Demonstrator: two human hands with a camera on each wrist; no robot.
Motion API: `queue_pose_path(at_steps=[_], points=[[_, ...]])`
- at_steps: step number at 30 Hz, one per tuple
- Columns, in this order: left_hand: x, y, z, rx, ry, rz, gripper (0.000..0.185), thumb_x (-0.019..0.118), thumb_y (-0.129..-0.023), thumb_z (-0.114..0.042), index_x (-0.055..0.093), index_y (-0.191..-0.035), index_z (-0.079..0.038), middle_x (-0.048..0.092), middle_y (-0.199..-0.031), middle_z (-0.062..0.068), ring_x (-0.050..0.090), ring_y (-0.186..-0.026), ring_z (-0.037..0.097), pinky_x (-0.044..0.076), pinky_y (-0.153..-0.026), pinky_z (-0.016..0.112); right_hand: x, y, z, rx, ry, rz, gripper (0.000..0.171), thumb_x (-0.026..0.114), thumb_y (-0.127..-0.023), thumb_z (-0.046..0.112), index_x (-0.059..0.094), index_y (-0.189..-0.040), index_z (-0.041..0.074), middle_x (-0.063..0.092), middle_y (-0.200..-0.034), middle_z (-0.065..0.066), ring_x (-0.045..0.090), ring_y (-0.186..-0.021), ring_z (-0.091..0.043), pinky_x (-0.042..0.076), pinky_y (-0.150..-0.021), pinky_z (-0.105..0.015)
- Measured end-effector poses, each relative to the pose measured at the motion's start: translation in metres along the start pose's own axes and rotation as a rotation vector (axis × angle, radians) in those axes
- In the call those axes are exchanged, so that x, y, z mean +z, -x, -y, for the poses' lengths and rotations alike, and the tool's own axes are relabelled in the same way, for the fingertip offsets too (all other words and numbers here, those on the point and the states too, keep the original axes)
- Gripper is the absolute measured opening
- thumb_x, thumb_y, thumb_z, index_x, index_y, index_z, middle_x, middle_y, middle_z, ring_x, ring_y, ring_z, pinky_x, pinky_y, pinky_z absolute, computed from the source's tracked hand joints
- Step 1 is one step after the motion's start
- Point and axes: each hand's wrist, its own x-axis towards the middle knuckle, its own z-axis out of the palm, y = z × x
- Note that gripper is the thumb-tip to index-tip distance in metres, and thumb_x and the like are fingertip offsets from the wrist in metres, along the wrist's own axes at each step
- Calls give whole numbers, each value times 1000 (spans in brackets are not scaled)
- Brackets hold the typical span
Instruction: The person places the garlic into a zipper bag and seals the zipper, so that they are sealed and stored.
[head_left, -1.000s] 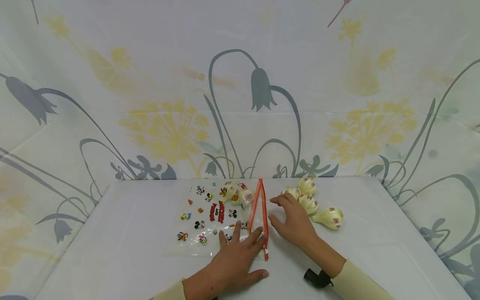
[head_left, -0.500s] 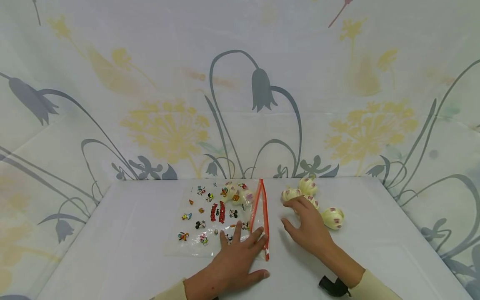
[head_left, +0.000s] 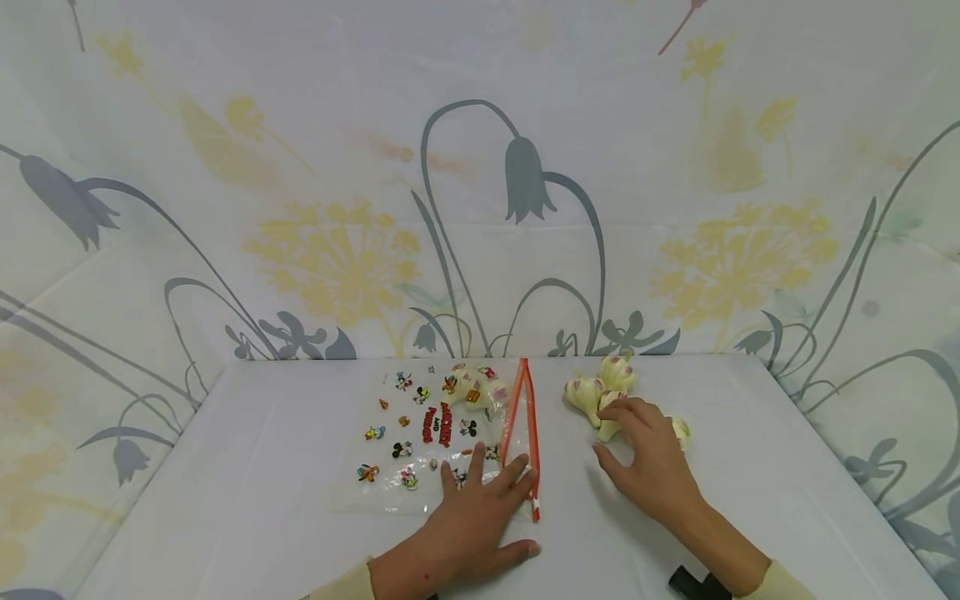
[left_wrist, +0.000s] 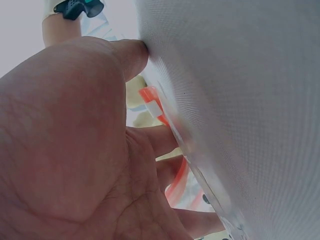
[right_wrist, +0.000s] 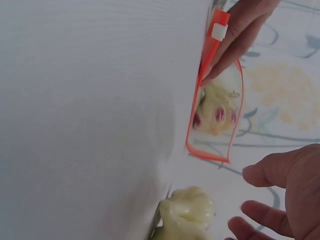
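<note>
A clear zip bag (head_left: 435, 437) printed with cartoon figures lies flat on the white table (head_left: 247, 500), its orange zip edge (head_left: 529, 433) facing right. Cream bulbs with purple marks (head_left: 474, 388) lie inside it. My left hand (head_left: 483, 492) presses flat on the bag's near right corner, fingers spread. In the right wrist view the bag mouth (right_wrist: 215, 125) gapes with a bulb (right_wrist: 216, 112) behind it. More loose bulbs (head_left: 587, 390) lie right of the bag. My right hand (head_left: 637, 442) hovers over them, fingertips touching one bulb (head_left: 609, 427), fingers loosely curved, nothing gripped.
A flower-printed cloth backdrop (head_left: 517, 183) rises behind and at both sides of the table. One bulb (head_left: 681, 432) is partly hidden behind my right hand, and another (head_left: 617, 372) sits near the back edge. A black wrist strap (head_left: 693, 583) shows at the bottom right.
My right hand has moved right, away from the bag's zip edge, onto the loose bulbs. The left hand and the bag have stayed put.
</note>
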Motion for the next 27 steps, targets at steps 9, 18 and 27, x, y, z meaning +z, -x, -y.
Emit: queue_pose_path(at_steps=[9,18,27], points=[[-1,-1,0,3,15,13,85,56,-95,-76,34,-167,-37,21,-176,-14,12,-160,51,24,-106,89,-16,8,-16,-66,43,-81,54,90,-68,-1,71,-118,-2,67,-124,-16,54,-126,-43,34,-100,-62],[0,-2,0,-8,26,34,86,58,-94,-76,33,-167,-37,21,-176,-14,11,-160,51,22,-107,89,-26,18,-30,-49,72,-97,57,91,-66,0,71,-119,0,65,-127,-20,52,-125,-50,35,-97,-67],[-1,-1,0,-9,20,31,85,57,-95,-76,35,-167,-37,21,-176,-14,12,-160,51,23,-107,89,-35,24,-36,65,99,-37,62,93,-68,0,68,-125,-1,56,-137,-26,45,-123,-55,33,-91,-70]])
